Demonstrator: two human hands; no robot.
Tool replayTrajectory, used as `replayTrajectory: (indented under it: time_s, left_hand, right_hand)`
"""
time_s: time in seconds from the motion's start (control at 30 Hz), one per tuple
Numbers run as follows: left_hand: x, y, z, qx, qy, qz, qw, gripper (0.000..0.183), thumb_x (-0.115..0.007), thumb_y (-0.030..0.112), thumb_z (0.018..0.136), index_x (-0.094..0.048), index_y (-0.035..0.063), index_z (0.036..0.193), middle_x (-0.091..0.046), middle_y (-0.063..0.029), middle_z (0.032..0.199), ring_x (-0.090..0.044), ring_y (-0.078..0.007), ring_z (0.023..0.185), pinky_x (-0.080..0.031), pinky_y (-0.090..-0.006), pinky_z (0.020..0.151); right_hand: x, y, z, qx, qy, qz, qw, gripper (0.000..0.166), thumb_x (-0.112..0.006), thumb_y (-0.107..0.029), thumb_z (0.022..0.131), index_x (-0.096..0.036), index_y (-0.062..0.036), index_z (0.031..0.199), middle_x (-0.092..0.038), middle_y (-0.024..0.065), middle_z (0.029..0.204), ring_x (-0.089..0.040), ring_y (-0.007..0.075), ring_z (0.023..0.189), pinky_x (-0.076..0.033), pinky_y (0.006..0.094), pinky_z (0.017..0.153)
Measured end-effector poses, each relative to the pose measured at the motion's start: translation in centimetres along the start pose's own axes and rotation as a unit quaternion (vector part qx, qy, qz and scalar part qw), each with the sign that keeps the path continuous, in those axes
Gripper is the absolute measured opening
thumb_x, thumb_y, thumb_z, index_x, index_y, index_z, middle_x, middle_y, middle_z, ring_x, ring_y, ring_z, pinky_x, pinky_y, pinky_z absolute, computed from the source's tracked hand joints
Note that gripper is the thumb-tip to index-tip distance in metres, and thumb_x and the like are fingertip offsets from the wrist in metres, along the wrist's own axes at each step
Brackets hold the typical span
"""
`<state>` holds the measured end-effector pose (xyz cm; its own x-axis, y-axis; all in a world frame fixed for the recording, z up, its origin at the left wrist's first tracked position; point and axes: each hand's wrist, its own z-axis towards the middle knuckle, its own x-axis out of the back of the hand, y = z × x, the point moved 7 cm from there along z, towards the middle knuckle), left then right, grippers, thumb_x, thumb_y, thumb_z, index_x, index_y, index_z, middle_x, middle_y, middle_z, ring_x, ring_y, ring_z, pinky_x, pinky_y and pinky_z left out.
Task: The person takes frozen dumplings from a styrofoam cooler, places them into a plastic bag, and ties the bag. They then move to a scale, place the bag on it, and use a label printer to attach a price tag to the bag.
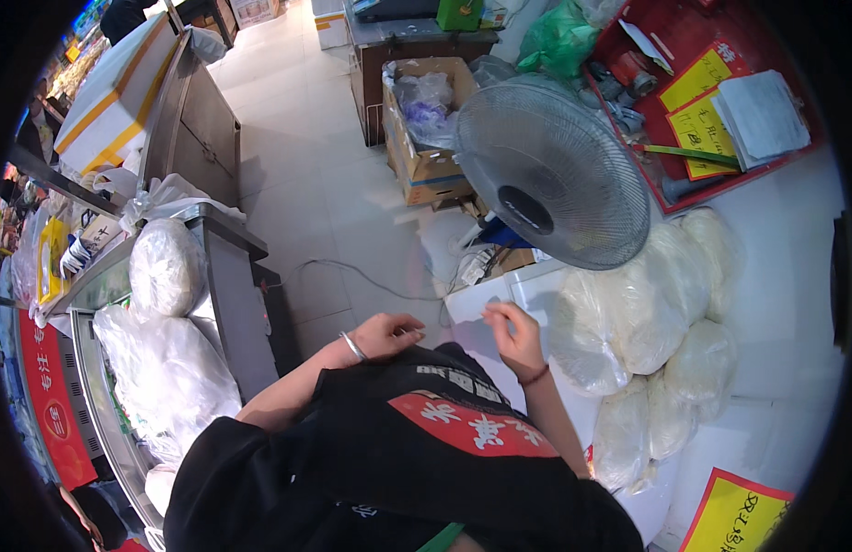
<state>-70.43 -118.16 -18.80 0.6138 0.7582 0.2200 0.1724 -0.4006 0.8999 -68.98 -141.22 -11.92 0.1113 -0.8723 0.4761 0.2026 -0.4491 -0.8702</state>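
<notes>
My left hand [388,336], with a silver bangle at the wrist, hovers in front of my black apron [371,407]. Its fingers are loosely bent and I see nothing in them. My right hand [517,339], a dark red band on its wrist, is raised over the near edge of a white chest or counter top [571,407]. Its fingers curl loosely and appear to hold nothing. To the right of it, clear plastic bags of pale, stringy food [650,297] lie heaped on the white surface.
A caged electric fan [550,172] stands ahead, beside a cardboard box [433,165] of plastic bags. A red tray [716,186] holds signs and papers. On my left, a display freezer [236,303] bears plastic-wrapped bundles [167,372]. A cable [371,276] crosses the tiled floor.
</notes>
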Motion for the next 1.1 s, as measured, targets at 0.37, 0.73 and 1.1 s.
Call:
replayTrajectory:
  time_s: [0.37,0.73,1.1]
  left_hand:
    - [16.3,1.7,-0.1,0.055,-0.010,-0.485,0.873,0.043,-0.044,0.031,0.102,-0.054,-0.0016,0.129,-0.065,-0.0118,0.114,-0.061,-0.0186,0.106,-0.049,-0.0335,0.094]
    - [31.8,13.5,7.7,-0.098,-0.192,-0.574,0.790,0.075,-0.050,0.045,0.096,-0.024,-0.0012,0.149,-0.032,-0.0156,0.152,-0.035,-0.0225,0.138,-0.026,-0.0354,0.114]
    - [52.2,14.6,19.6,-0.054,-0.141,-0.470,0.870,0.081,-0.050,0.044,0.092,-0.019,-0.0035,0.150,-0.024,-0.0157,0.156,-0.028,-0.0232,0.142,-0.018,-0.0350,0.117]
  right_hand:
    - [-25.3,-32.9,8.4,0.780,-0.294,-0.002,0.552,0.011,-0.062,-0.016,0.069,-0.067,-0.0064,0.072,-0.064,0.0057,0.072,-0.063,0.0219,0.071,-0.048,0.0349,0.061]
    - [-38.3,-35.5,17.4,0.708,-0.440,0.014,0.552,0.016,-0.058,-0.017,0.073,-0.072,-0.0087,0.072,-0.068,0.0069,0.069,-0.063,0.0239,0.066,-0.042,0.0392,0.055]
    - [-42.2,-33.5,45.2,0.621,-0.435,0.000,0.652,0.015,-0.057,-0.016,0.080,-0.068,-0.0060,0.079,-0.066,0.0073,0.083,-0.061,0.0224,0.077,-0.041,0.0355,0.064]
